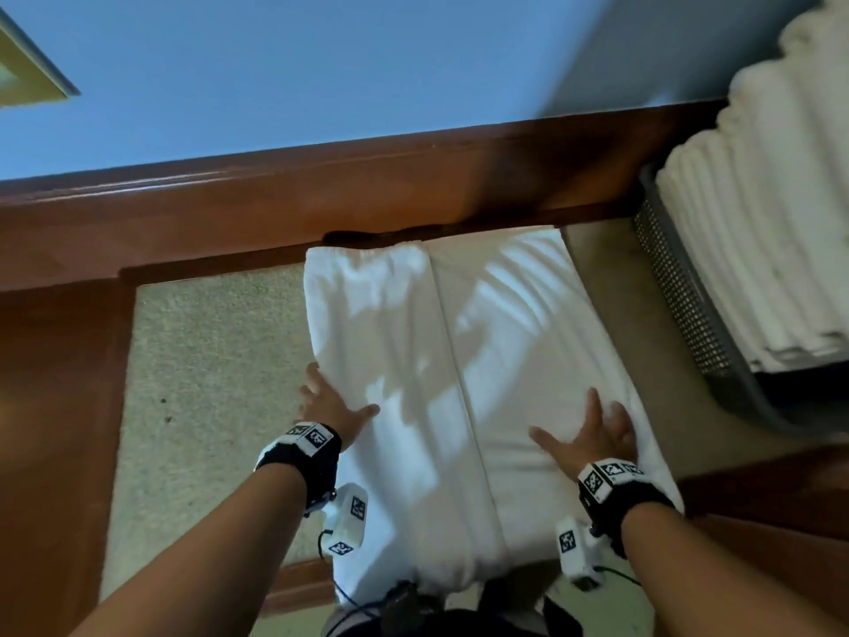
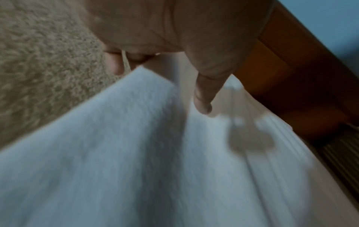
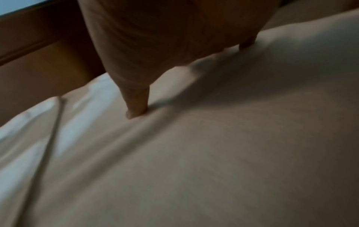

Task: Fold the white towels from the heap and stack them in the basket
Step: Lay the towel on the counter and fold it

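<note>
A: Where is the towel [image 1: 464,360] found, and how is it held?

B: It is laid on the beige worktop [image 1: 206,360], folded lengthwise into a long strip with a seam running down its middle. The left hand [image 1: 328,404] is placed at its left edge; in the left wrist view the fingers are seen tucked under that edge with the thumb spread on top, so the edge appears lightly held. The right hand [image 1: 592,436] is pressed flat on the right half, fingers spread and nothing grasped. No tighter grip is shown.

A: And the basket [image 1: 680,305]?

B: It is set at the right, just beside the towel's far right corner, and a tall stack of folded towels [image 1: 753,223] is already carried in it, rising well above the rim.

A: What could go wrong from here?

B: If the next fold is made with only the left edge lifted, the two lengthwise layers could be slid apart and the seam skewed. The near end is hung over the worktop's edge, so the strip could be dragged off. The stack, judged tall, could be toppled when another towel is added.
</note>
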Tool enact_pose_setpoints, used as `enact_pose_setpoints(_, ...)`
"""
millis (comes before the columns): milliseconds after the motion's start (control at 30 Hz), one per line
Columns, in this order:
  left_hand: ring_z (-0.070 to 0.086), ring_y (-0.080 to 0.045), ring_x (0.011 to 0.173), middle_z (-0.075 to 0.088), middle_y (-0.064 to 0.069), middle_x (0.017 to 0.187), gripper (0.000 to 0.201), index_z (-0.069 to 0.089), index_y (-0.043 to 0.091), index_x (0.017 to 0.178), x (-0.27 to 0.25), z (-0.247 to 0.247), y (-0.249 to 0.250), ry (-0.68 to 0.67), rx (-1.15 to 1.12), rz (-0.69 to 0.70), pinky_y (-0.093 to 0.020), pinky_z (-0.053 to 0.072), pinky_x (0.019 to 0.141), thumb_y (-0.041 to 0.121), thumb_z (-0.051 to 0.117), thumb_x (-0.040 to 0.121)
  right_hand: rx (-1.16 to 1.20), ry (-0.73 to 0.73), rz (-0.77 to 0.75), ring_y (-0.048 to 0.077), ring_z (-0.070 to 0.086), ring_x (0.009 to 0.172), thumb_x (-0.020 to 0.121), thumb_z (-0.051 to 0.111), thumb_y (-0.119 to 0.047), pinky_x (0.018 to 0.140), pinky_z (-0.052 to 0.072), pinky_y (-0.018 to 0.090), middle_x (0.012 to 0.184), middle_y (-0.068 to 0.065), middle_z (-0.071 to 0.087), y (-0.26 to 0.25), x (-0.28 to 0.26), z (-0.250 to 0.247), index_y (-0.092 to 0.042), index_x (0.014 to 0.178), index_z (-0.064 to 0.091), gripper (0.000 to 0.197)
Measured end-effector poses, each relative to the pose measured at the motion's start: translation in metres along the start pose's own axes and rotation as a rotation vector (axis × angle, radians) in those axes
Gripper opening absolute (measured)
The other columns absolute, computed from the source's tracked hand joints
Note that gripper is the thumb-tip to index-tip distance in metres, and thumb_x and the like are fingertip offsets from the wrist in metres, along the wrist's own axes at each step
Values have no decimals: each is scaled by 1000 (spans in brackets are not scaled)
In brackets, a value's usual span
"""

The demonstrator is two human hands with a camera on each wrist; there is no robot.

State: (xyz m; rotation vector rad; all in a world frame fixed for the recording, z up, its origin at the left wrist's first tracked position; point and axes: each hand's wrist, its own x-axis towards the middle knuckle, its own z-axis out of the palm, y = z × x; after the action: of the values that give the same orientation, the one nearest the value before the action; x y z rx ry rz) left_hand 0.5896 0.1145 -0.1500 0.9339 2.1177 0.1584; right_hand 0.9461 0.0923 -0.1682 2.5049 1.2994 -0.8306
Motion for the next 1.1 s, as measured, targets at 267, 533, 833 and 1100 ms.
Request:
enact_pose_setpoints(267,13,-30,147,6,-2,160,89,17,35,154,-86,47,-21,-118,482,293,-47,24,117,48,70,84,150,64,212,38,34,139,64,80,-67,112,34,50,151,20,34,72,19,-26,0,145,31,116)
enact_pose_setpoints(533,29,-30,139,23,-5,152,81,22,34,154,-138,76,-63,-137,473,312,-42,34,113,45,68,87,445,-27,-134,30,62,96,82,80,-23,83,47,35,117,19,67,110,-12,-32,-3,120,56,49)
enact_pose_setpoints(833,61,-17,94,59,-11,124,31,61,19,122,-157,100,-93,-86,63,261,-35,50,95,33,60,96,410,-48,-236,37,62,107,92,59,-11,85,47,35,124,17,64,146,-88,3,-18,140,48,49)
enact_pose_setpoints(1100,70,-29,104,74,-10,110,76,69,12,115,-179,108,-100,-384,-916,-173,-42,50,94,78,47,84,80,-700,-975,17,61,105,95,50,-11,95,47,26,114,0,66,45,-211,41,-29,156,26,68)
